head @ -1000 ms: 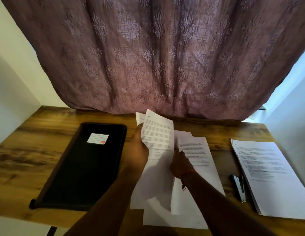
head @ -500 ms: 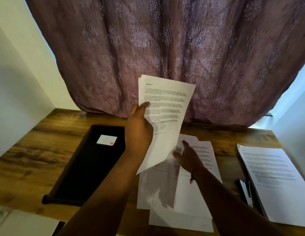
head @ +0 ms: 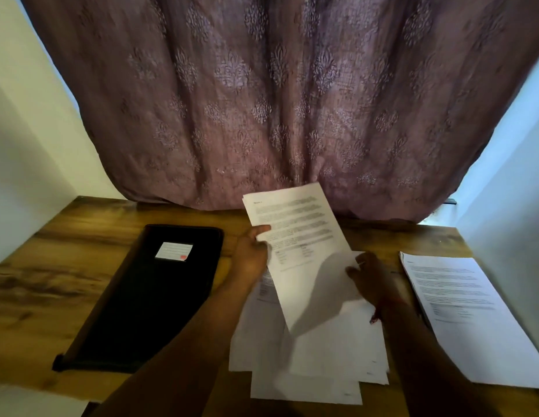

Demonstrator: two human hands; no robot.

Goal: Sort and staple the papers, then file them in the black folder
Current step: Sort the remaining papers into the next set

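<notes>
Lowered since half a second ago, the sheets [head: 295,236] held in the left hand [head: 250,260] now tilt over the desk's [head: 66,281] middle instead of up against the curtain [head: 277,100]. Left thumb lies on the printed face, fingers curled behind the left edge. Right hand [head: 370,278], fingers spread and fairly straight, touches the sheets' lower right edge above the loose pile [head: 307,371]. Folder [head: 148,296] lies closed toward the left edge; stack [head: 467,311] near the right edge.
</notes>
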